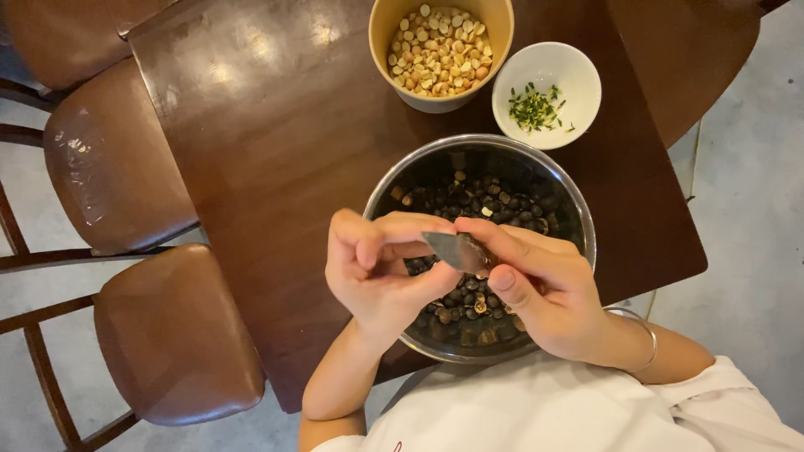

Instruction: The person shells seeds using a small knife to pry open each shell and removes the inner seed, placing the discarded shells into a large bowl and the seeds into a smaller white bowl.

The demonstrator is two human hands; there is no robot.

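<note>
Holding a small blade (456, 249) over the steel bowl (578, 209) at frame centre.
Right hand (544, 289) pinches it, tip pointing left, axis near-horizontal; left hand (377, 268) curls closed, contents hidden. Upper frame: yellow tub (500, 25), white bowl (578, 75).

We look down on a table (276, 167) w/ three bowls: a metal bowl (578, 209) of seeds nearest us at the near edge, a paper tub (441, 50) of kernels behind it, and a small bowl (547, 94) of sprouts just right of the tub, both behind the metal bowl. Our left hand (381, 272) and right hand (544, 289) meet above the metal bowl, fingertips touching, w/ a small blade (456, 249) between them. Three chairs (172, 331) stand in a row along the table's left side.
</note>
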